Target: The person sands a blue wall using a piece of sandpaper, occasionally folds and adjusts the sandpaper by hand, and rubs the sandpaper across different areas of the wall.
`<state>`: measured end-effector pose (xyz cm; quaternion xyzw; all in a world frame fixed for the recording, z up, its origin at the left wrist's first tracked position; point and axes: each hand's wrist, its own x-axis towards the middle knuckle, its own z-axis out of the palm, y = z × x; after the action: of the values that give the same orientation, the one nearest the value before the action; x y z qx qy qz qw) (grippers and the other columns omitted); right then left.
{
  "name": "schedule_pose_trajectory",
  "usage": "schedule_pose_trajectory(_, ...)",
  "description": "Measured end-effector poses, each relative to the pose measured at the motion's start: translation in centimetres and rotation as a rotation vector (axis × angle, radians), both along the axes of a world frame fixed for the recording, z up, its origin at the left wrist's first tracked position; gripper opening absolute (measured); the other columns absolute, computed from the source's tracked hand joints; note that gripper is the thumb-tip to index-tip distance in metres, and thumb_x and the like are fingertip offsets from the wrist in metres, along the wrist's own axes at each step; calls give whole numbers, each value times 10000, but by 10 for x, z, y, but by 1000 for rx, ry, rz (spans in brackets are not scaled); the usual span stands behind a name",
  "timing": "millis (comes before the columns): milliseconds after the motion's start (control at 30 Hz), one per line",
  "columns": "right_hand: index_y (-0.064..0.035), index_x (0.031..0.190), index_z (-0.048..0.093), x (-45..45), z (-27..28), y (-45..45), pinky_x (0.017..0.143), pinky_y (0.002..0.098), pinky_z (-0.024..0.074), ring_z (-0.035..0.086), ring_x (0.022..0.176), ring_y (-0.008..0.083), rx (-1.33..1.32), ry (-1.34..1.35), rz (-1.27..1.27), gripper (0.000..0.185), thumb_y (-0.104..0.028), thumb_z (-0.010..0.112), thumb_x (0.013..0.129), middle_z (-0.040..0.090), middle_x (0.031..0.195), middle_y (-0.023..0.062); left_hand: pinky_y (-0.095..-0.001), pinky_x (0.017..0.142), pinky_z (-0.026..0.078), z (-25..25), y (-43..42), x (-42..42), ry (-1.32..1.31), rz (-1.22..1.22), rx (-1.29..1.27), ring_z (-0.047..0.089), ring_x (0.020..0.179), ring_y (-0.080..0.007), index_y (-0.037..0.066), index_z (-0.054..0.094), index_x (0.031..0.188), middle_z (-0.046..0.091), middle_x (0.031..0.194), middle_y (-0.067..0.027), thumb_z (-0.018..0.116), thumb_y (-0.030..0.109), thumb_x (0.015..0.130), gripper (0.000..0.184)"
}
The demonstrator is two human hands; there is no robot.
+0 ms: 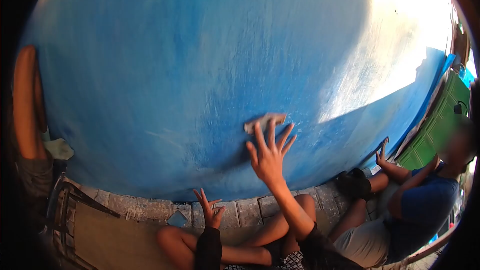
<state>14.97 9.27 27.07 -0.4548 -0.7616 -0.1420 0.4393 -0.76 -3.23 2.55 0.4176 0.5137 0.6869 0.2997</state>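
Observation:
A large blue-painted wall (150,70) fills most of the view, its paint streaky and uneven. My right hand (271,157) reaches up against it with fingers spread. Under those fingertips a worn, brownish-grey strip that looks like folded sandpaper (254,125) is pressed to the surface. Low in front of me, my left hand (210,211) is raised with its fingers apart and nothing in it, close to the foot of the wall. On the paving near it lies a small blue-grey square piece (177,219).
A person in a blue shirt (425,195) sits to my right, one hand (382,154) at the wall. Another person's arm (26,105) touches the wall at far left, near a dark metal frame (62,205). Bricks (150,209) edge the wall; a green panel (435,125) stands right.

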Motion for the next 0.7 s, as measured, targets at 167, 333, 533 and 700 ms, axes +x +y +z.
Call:
schedule_pose_trajectory(167,-253,1484,462,-10,19,11,1108,723,-32,9,1463,553,98,136,8,543,-422,553,977,281,1603,146,-350,715,570,-2,2,0,275,164,35,636,1064,-297,219,96,1599,-131,1648,-135,730,26,707,1111)
schedule_pose_trajectory(333,-274,1458,493,3,-124,-5,1115,721,-2,43,1468,538,-40,8,4,527,-444,572,965,345,1570,149,-316,692,569,9,7,5,143,160,27,632,1062,-275,192,134,1595,-124,1647,-145,724,22,711,1077)
schedule_pose_trajectory(533,-249,1470,484,4,-125,-32,1099,735,-28,-16,1454,569,-284,-32,1,519,-446,521,991,279,1602,158,-293,691,576,-3,-6,8,262,115,-26,640,1040,-255,180,197,1585,-132,1644,-150,681,-28,734,1001)
schedule_pose_trajectory(700,-253,1484,463,-6,-32,-14,1097,736,-38,-19,1435,603,-60,-9,10,530,-431,530,989,263,1611,143,-297,710,582,-15,-5,7,334,80,-14,642,1022,-244,175,229,1578,-137,1642,-152,669,-46,740,972)
